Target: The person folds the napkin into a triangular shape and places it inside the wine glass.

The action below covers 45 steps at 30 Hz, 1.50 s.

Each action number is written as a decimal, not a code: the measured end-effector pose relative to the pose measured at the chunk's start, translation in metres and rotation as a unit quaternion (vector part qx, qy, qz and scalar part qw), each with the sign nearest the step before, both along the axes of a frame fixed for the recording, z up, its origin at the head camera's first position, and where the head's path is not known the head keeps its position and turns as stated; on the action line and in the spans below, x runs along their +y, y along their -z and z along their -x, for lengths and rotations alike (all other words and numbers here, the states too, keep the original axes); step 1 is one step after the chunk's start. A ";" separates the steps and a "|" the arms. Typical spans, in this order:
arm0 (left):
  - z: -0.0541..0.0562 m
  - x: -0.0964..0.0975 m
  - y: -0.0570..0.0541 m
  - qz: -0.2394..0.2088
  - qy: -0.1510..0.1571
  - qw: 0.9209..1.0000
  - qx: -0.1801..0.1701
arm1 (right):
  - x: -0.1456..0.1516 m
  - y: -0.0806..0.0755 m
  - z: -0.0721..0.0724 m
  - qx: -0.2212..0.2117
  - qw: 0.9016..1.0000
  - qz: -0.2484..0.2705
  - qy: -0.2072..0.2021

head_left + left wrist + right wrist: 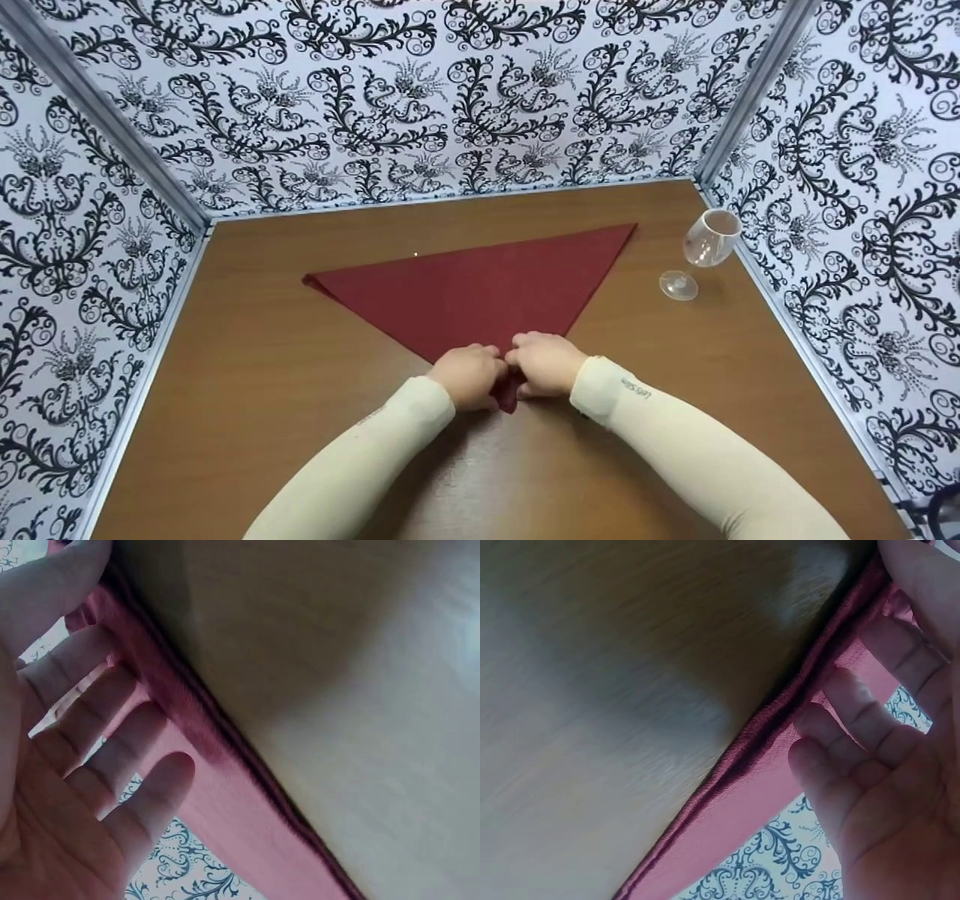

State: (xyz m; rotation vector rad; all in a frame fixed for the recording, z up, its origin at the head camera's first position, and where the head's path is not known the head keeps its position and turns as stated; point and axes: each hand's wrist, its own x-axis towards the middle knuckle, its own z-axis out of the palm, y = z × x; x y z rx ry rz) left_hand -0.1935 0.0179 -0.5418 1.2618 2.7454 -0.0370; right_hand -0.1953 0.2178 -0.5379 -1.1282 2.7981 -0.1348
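A dark red cloth napkin (480, 292) lies on the table as a broad triangle, its long edge at the back and its point toward the person. Close together at that near point are both hands. My left hand (469, 375) pinches the cloth by its left edge; in the left wrist view its thumb and forefinger meet the folded edge (217, 720), the other fingers lying along it. On the other side my right hand (547, 364) pinches the right edge, and the right wrist view shows layered cloth (780, 709) beside the fingers. The small tip pokes out between the hands.
An upright clear wine glass (711, 238) stands on the right side of the brown wooden table (247, 390). Walls with a black and white scroll pattern (480, 97) enclose the table at the back, left and right.
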 end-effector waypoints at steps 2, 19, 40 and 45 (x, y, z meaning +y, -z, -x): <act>-0.001 0.001 0.000 0.004 -0.001 1.000 0.001 | 0.000 0.000 0.000 0.000 1.000 0.001 -0.001; 0.000 0.002 0.004 -0.009 -0.017 1.000 0.009 | 0.002 0.005 0.001 0.022 1.000 0.012 -0.009; 0.010 -0.008 0.008 -0.093 -0.119 0.985 -0.084 | 0.008 0.006 0.006 -0.038 0.994 0.084 0.058; 0.014 -0.014 0.009 -0.125 -0.160 0.973 -0.106 | 0.006 0.013 0.010 -0.044 0.993 0.087 0.069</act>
